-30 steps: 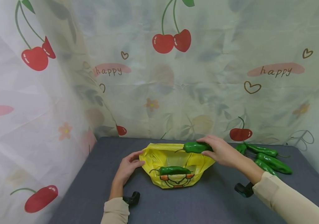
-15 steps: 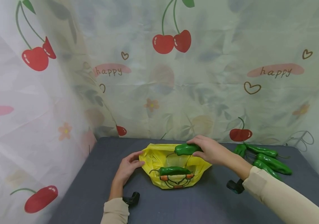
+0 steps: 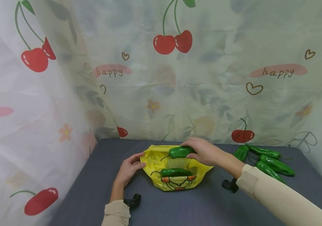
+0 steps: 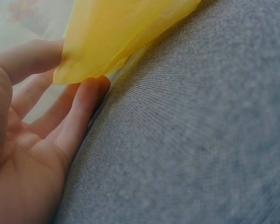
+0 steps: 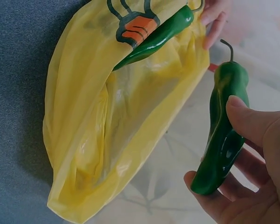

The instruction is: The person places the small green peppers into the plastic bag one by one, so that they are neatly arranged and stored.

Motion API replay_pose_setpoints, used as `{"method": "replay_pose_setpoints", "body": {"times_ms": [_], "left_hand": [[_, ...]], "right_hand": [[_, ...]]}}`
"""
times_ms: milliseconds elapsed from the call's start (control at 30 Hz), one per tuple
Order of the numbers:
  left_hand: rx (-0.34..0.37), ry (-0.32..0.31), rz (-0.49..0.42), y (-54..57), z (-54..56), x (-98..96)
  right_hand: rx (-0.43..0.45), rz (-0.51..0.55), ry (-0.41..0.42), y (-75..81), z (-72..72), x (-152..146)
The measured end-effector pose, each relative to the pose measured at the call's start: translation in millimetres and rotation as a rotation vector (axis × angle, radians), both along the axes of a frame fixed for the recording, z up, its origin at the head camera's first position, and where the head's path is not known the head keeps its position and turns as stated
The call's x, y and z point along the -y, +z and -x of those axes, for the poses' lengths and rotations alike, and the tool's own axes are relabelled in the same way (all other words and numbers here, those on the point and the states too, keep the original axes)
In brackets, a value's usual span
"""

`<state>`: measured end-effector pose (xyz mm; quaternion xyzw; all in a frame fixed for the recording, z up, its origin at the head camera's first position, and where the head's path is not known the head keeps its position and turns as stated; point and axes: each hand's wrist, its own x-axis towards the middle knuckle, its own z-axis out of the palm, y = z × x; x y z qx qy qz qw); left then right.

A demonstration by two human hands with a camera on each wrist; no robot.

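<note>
A yellow plastic bag [image 3: 201,170] lies with its mouth spread wide on the table. At its left edge my left hand [image 3: 128,169] pinches the thin plastic between thumb and fingers, as the left wrist view shows from close by [image 4: 42,107]. Over the far side of the mouth, my right hand [image 3: 204,153] grips a long green pepper [image 3: 179,152], its stem pointing left. In the right wrist view this pepper [image 5: 218,109] is held between thumb and fingers, apart from the bag. Another green pepper [image 3: 176,172] lies at the bag's front side, just inside the mouth.
Several more green peppers [image 3: 276,164] lie in a loose group at the table's back right. The dark grey tabletop [image 3: 155,208] ends at a hanging printed cloth [image 3: 206,81] behind and at the left. Black wrist devices [image 3: 230,185] sit beneath both forearms.
My right hand has moved left with the green pepper, from the bag's right back corner to over its mouth. The left hand has stayed at the bag's edge.
</note>
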<state>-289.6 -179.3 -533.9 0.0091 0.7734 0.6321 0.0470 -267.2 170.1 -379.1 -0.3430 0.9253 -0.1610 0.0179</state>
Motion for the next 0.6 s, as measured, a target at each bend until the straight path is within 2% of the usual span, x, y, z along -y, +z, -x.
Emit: {"method": "replay_pose_setpoints", "body": {"times_ms": [233, 600], "left_hand": [[-0.012, -0.003, -0.003, -2.5, 0.4, 1.4], [-0.012, -0.012, -0.008, -2.2, 0.9, 0.3]], "right_hand": [[0.031, -0.025, 0.012, 0.4, 1.5, 11], [0.065, -0.049, 0.04, -10.5, 4.7, 27]]}}
